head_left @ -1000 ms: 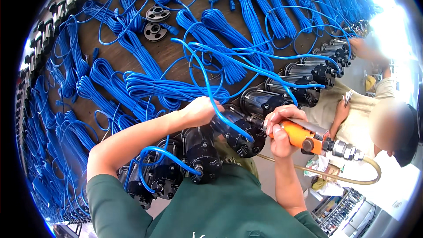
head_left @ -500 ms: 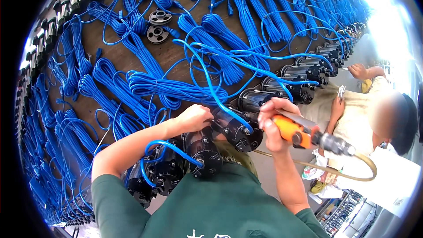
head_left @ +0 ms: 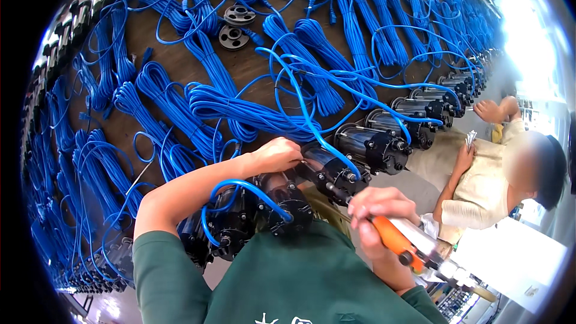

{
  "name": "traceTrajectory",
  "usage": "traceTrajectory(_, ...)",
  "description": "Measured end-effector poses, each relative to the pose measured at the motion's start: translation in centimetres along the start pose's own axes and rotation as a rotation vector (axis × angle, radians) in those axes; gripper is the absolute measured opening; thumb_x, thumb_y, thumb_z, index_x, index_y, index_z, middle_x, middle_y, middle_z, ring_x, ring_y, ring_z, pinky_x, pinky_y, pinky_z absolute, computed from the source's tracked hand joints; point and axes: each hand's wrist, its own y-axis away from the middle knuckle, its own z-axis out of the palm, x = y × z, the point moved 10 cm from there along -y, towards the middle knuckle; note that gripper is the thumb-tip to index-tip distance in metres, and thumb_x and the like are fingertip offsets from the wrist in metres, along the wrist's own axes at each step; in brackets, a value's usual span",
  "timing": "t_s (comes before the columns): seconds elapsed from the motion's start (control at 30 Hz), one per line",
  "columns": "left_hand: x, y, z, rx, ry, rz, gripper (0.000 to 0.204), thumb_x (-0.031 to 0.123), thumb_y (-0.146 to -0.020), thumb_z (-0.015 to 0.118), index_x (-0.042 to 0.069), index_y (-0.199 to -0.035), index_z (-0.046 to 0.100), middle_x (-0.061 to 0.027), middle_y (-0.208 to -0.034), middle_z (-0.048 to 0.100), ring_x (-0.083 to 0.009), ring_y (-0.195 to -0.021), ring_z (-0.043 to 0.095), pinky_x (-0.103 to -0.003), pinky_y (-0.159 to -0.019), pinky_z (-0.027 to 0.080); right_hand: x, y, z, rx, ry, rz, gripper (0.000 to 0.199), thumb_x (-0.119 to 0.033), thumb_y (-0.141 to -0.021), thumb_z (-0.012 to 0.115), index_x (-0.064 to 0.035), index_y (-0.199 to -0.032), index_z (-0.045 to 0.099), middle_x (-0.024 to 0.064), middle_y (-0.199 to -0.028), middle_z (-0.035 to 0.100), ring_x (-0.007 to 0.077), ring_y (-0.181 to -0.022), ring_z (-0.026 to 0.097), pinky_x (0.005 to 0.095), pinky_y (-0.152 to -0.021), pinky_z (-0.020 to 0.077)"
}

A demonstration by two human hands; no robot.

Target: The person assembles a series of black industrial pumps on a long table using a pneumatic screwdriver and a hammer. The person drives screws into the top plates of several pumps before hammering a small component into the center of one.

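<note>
My right hand (head_left: pixel 384 216) is wrapped around an orange and silver air screwdriver (head_left: pixel 399 243). The tool's dark nose points up and left, toward the end cap of a black cylindrical motor unit (head_left: pixel 330 165) with a blue cable; whether the tip touches a screw is too small to tell. My left hand (head_left: pixel 276 155) is closed, knuckles up, at the far end of the neighbouring black cylinder (head_left: pixel 282 204), beside the first unit. What its fingers grip, if anything, is hidden. A blue cable loops out of the neighbouring cylinder's near end.
Coiled blue cables (head_left: pixel 252 113) cover much of the brown table (head_left: pixel 180 63). Two grey slotted discs (head_left: pixel 234 37) lie among them. More black cylinders (head_left: pixel 372 144) line the table edge. At the right, a co-worker (head_left: pixel 480 192) holds thin pale rods. The tool's hose trails lower right.
My right hand has brought the screwdriver down, its nose now toward the motor unit's end. My left hand stays at the cylinders. The view has shifted slightly.
</note>
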Motion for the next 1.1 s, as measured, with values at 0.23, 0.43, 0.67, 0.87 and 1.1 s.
traceTrajectory(0.23,0.5,0.4,-0.4,0.035,0.009,0.032,0.012,0.008,-0.076,0.072,0.003,-0.086,0.075,-0.0136,-0.081,0.07,-0.0327,-0.079,0.069,-0.044,-0.071,0.056,3.5,0.3,1.9,-0.175,0.098,0.006,0.018,0.001,-0.086,0.065,-0.0001,-0.103,0.059,0.0136,-0.087,0.064,0.0166,-0.061,0.062,0.0333,-0.061,0.0585)
traceTrajectory(0.43,0.2,0.4,-0.3,0.05,-0.01,0.045,0.009,0.007,-0.073,0.071,0.004,-0.08,0.077,-0.0141,-0.076,0.071,-0.0318,-0.073,0.069,-0.043,-0.068,0.056,4.5,0.4,1.2,-0.166,0.033,0.036,0.019,0.002,-0.084,0.066,0.0029,-0.102,0.061,0.0143,-0.087,0.064,0.0185,-0.066,0.064,0.0317,-0.059,0.0587)
traceTrajectory(0.67,0.8,-0.5,-0.3,-0.021,-0.014,0.028,0.017,0.008,-0.079,0.075,0.0,-0.094,0.076,-0.0142,-0.085,0.073,-0.0321,-0.078,0.071,-0.041,-0.071,0.058,4.8,-0.5,0.6,-0.242,0.035,0.035,0.026,0.002,-0.074,0.068,0.0013,-0.1,0.067,0.0103,-0.079,0.07,0.0191,-0.069,0.07,0.0285,-0.067,0.0578)
traceTrajectory(0.87,-0.5,1.4,-5.9,-0.148,-0.185,-0.282,0.018,0.017,-0.081,0.074,0.004,-0.093,0.08,-0.0145,-0.085,0.075,-0.032,-0.079,0.072,-0.04,-0.073,0.058,4.2,-1.7,1.8,-0.289,-0.013,-0.122,0.025,0.004,-0.068,0.067,0.0009,-0.093,0.069,0.0096,-0.079,0.069,0.016,-0.063,0.067,0.025,-0.061,0.0543)
traceTrajectory(1.1,11.6,9.8,-24.5,0.498,-0.774,-1.001,0.018,0.019,-0.081,0.077,0.002,-0.08,0.074,-0.0144,-0.073,0.072,-0.0251,-0.067,0.071,-0.041,-0.062,0.056,6.0,-0.5,3.8,-0.329,-0.278,0.068,0.028,0.004,-0.078,0.067,0.0019,-0.106,0.069,0.0057,-0.088,0.069,0.0095,-0.074,0.064,0.0251,-0.068,0.0522)
